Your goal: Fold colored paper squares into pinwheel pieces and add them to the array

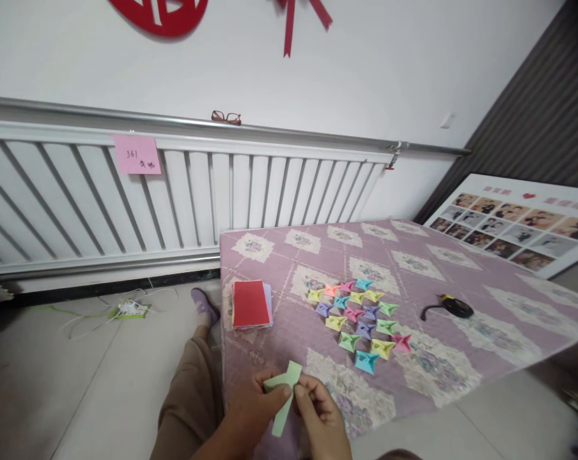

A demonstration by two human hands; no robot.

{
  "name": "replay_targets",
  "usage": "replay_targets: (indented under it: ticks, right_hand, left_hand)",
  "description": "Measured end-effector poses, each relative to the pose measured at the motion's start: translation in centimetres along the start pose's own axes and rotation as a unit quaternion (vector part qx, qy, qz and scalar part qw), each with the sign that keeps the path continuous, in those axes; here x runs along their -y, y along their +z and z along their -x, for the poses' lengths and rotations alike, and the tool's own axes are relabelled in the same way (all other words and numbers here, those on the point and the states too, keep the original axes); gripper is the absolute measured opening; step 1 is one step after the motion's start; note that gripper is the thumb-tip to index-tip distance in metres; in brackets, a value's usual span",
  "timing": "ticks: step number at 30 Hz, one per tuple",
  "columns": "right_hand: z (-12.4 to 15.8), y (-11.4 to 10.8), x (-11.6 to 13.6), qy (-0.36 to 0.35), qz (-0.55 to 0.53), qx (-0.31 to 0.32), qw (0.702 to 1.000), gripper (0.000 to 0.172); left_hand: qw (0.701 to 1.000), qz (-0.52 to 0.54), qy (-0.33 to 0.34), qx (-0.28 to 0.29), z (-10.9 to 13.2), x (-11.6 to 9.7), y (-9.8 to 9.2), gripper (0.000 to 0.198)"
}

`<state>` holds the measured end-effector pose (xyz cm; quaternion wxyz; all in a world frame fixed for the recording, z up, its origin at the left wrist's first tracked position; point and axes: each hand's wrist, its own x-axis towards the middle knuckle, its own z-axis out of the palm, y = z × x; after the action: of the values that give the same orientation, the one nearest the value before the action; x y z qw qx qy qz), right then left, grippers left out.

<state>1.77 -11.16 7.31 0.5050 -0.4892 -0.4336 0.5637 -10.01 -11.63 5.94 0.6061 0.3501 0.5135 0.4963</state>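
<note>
While a pale green, narrow folded paper strip (280, 416) is held at the bottom centre of the frame, its middle is covered by the thumb of the left hand (253, 407), with the fingers closed behind it. Its right edge is pinched between the thumb and curled forefinger of the right hand (321, 415); how far the remaining right fingers touch the paper cannot be told. The strip's long axis is slanted from lower left to upper right, its upper end tipped slightly rightward, and a shorter flap is pointed to the left.

Beneath the hands, a mauve quilted cloth with cream floral diamonds (289, 338) is spread. On it, a stack of coloured paper sheets topped with red (250, 303) is set left of centre, and small folded paper pieces in several colours (353, 314) are arranged in slanting rows right of centre. A black-and-yellow object (456, 308) is placed farther right. A white ribbed radiator (255, 191) is seen across the left and centre, and a white-framed photo board (509, 223) is propped at the right edge.
</note>
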Motion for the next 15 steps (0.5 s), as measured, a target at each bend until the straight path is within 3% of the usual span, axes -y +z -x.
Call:
replay_targets:
  ticks: [4,11,15]
  right_hand:
    - [-0.09,-0.29,0.53,0.006,-0.003,0.012,1.000,0.042]
    - [0.15,-0.20,0.53,0.029,-0.024,-0.003,0.999,0.045]
    - [-0.04,-0.26,0.73,0.036,-0.010,0.006,0.999,0.048]
  left_hand:
    - [0.997,-0.076,0.003,0.028,0.55,-0.49,-0.78,0.023]
    - [0.998,0.033,0.006,0.045,0.71,0.02,-0.68,0.041]
    - [0.999,-0.024,-0.021,0.030,1.10,-0.91,-0.71,0.036]
